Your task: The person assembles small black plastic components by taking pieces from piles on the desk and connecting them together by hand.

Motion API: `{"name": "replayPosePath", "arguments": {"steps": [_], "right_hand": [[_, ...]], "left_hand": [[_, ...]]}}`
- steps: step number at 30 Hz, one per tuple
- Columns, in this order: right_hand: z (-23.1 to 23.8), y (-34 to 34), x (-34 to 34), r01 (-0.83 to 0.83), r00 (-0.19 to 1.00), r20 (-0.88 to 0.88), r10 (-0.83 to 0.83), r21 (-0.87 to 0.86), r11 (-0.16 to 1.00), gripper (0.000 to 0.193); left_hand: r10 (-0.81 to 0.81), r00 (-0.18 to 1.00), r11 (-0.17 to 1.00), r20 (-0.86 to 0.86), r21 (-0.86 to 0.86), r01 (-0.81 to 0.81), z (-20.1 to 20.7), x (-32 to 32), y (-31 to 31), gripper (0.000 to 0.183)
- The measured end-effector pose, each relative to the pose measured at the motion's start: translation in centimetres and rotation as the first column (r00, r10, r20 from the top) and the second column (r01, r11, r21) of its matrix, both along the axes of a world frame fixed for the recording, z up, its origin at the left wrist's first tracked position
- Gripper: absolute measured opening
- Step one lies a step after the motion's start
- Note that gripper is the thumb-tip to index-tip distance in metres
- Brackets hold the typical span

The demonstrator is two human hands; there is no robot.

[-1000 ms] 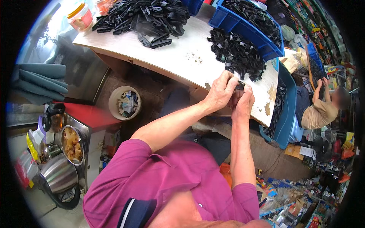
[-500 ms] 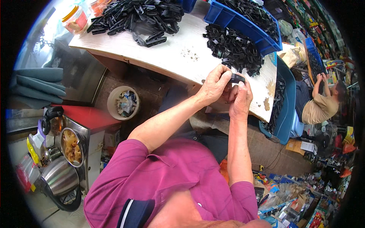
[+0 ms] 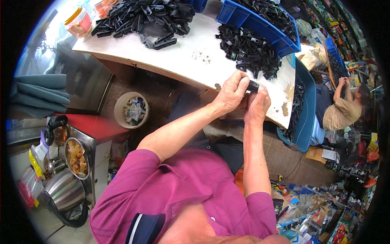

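Between both hands, over the table's front edge, is a small black plastic part [image 3: 252, 86]. My left hand [image 3: 232, 92] pinches its left end with thumb and fingers. At its other end my right hand [image 3: 257, 105] is closed, thumb up against it. The fingers' undersides are hidden. Just beyond the hands lies a heap of small black plastic pieces [image 3: 248, 51] on the white table [image 3: 183, 57]. A second heap, of longer black clip-like parts [image 3: 142, 18], spreads over the table's far left.
Behind the small pieces stands a blue bin [image 3: 260, 26] full of black parts. A blue-green tub [image 3: 302, 134] is right of the table. A waste bucket [image 3: 118, 112] and a steel kettle [image 3: 65, 189] are at left. Another person [image 3: 343, 110] sits at far right.
The black part has tilted slightly between my hands, and my fingers have shifted a little around it. Both hands stay at nearly the same place; the heaps look unchanged.
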State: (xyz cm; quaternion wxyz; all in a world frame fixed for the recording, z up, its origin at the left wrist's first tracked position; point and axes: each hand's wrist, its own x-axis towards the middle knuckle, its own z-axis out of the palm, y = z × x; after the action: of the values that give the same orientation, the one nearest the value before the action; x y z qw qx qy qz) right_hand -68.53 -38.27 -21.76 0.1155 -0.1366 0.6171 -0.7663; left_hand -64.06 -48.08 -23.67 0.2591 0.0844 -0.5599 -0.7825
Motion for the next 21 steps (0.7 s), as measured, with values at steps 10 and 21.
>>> {"name": "replayPosePath", "arguments": {"steps": [10, 21], "right_hand": [[0.0, -0.5, -0.4, 0.074, 0.996, -0.057, -0.068, 0.111, 0.991, 0.037], [1.0, -0.9, -0.6, 0.100, 0.980, 0.147, -0.133, 0.216, 0.971, 0.036]], "left_hand": [[0.096, 0.994, 0.988, -0.058, -0.116, -0.103, 0.1, 0.0, 0.1, 0.017], [0.193, 0.980, 0.958, -0.051, -0.206, -0.200, 0.3, 0.4, 0.1, 0.013]]}}
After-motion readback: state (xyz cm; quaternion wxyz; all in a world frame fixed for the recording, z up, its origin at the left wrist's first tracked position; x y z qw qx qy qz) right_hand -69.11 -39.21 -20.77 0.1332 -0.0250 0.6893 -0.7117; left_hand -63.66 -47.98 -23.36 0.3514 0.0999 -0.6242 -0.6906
